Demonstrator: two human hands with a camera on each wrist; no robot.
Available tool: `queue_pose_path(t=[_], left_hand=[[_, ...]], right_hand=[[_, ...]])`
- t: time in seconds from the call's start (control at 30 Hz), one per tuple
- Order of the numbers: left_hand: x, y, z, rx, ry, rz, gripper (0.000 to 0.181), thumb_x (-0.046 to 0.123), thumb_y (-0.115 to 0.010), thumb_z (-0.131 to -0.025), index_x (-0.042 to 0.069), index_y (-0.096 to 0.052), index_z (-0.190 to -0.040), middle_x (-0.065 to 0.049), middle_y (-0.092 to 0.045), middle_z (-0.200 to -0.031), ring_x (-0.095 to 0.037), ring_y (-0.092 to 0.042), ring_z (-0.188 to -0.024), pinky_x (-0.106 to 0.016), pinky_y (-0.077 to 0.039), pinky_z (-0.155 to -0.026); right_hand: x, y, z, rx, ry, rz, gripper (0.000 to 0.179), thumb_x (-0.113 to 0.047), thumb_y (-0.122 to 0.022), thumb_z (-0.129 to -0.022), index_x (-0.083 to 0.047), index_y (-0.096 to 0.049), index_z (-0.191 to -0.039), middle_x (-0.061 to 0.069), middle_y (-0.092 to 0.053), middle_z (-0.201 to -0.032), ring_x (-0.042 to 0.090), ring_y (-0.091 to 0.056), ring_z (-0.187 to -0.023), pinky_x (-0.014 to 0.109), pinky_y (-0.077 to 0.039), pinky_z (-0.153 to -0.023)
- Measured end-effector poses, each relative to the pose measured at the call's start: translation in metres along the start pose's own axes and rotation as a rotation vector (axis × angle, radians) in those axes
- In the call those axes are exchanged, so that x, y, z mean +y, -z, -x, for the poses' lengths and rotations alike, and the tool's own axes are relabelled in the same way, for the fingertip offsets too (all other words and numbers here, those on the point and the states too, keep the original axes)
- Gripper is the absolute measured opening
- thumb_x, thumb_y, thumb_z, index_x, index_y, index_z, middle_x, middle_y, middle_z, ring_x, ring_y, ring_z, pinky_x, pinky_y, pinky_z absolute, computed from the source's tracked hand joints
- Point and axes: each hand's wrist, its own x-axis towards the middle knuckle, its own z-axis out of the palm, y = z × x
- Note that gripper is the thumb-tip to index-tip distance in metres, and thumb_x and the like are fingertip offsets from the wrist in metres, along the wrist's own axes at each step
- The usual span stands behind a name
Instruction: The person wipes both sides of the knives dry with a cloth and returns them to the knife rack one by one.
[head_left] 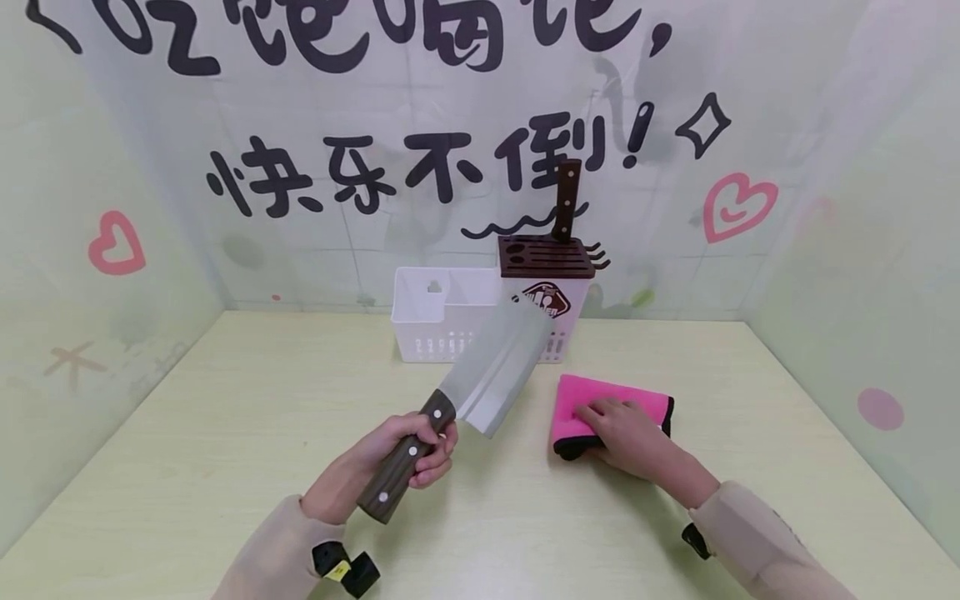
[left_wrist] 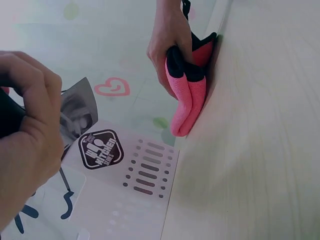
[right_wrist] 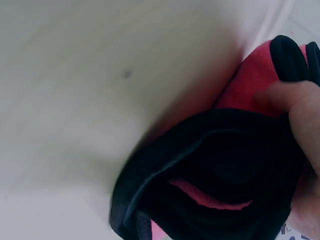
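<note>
A cleaver (head_left: 501,354) with a broad steel blade and a riveted dark wooden handle is gripped by my left hand (head_left: 367,458). Its blade slants up to the right, overlapping the white holder in the head view. In the left wrist view, part of the shiny blade (left_wrist: 81,107) shows past my fingers. My right hand (head_left: 630,437) pinches a folded pink cloth (head_left: 576,400) with black edging, thumb on one side and fingers on the other. The right wrist view shows the cloth's dark folds (right_wrist: 210,122) close up, low against the table.
At the back stands a white knife holder (head_left: 573,292) with a brown slotted top (head_left: 536,258); one brown-handled knife (head_left: 567,200) stands in it. A white perforated basket (head_left: 420,333) adjoins its left side. Printed wall panels (head_left: 315,258) bound the pale wooden table (head_left: 225,433).
</note>
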Motion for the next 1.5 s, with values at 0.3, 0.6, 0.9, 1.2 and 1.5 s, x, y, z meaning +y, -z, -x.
queue_pose_path(t=[0.3, 0.6, 0.9, 1.2, 1.5], left_hand=[[0.001, -0.012, -0.005, 0.081, 0.059, -0.020, 0.016, 0.008, -0.027, -0.082, 0.009, -0.043, -0.085, 0.008, -0.046, -0.059, -0.004, -0.050, -0.053, -0.013, -0.041, -0.048], [0.001, -0.016, -0.010, 0.150, 0.109, -0.180, 0.010, 0.010, -0.031, -0.081, 0.010, -0.040, -0.078, 0.007, -0.046, -0.058, -0.005, -0.048, -0.051, -0.015, -0.040, -0.046], [0.006, -0.032, -0.017, 0.244, 0.166, -0.322, 0.010, 0.008, -0.038, -0.078, 0.006, -0.041, -0.068, 0.004, -0.044, -0.052, -0.008, -0.044, -0.044, -0.019, -0.039, -0.042], [0.010, -0.044, -0.029, 0.281, 0.211, -0.404, 0.017, 0.009, -0.039, -0.079, 0.004, -0.042, -0.063, 0.003, -0.044, -0.050, -0.009, -0.044, -0.043, -0.020, -0.039, -0.042], [0.013, -0.047, -0.031, 0.270, 0.212, -0.400, 0.016, 0.009, -0.038, -0.081, 0.004, -0.043, -0.067, 0.003, -0.046, -0.049, -0.010, -0.046, -0.042, -0.021, -0.041, -0.042]], right_hand=[[-0.011, 0.004, 0.009, -0.114, -0.021, -0.026, 0.060, -0.042, -0.068, -0.073, -0.001, -0.054, -0.114, 0.017, -0.055, -0.104, 0.030, -0.055, -0.094, 0.045, -0.045, -0.076], [-0.017, 0.024, 0.004, 0.058, 0.001, -0.151, 0.038, -0.034, -0.064, -0.080, -0.002, -0.062, -0.100, 0.007, -0.062, -0.089, 0.021, -0.059, -0.080, 0.036, -0.048, -0.073], [-0.039, 0.061, -0.030, 0.507, 0.244, -0.178, 0.034, -0.030, -0.050, -0.090, -0.001, -0.061, -0.102, 0.010, -0.061, -0.100, 0.022, -0.060, -0.088, 0.033, -0.051, -0.075], [-0.077, 0.073, -0.057, 0.462, 0.425, -0.103, 0.052, -0.021, -0.072, -0.072, -0.001, -0.053, -0.117, 0.011, -0.054, -0.118, 0.023, -0.050, -0.111, 0.032, -0.040, -0.095], [-0.090, 0.071, -0.068, 0.479, 0.410, 0.051, 0.029, -0.010, -0.065, -0.075, -0.008, -0.060, -0.103, 0.004, -0.059, -0.104, 0.016, -0.053, -0.099, 0.030, -0.041, -0.089]])
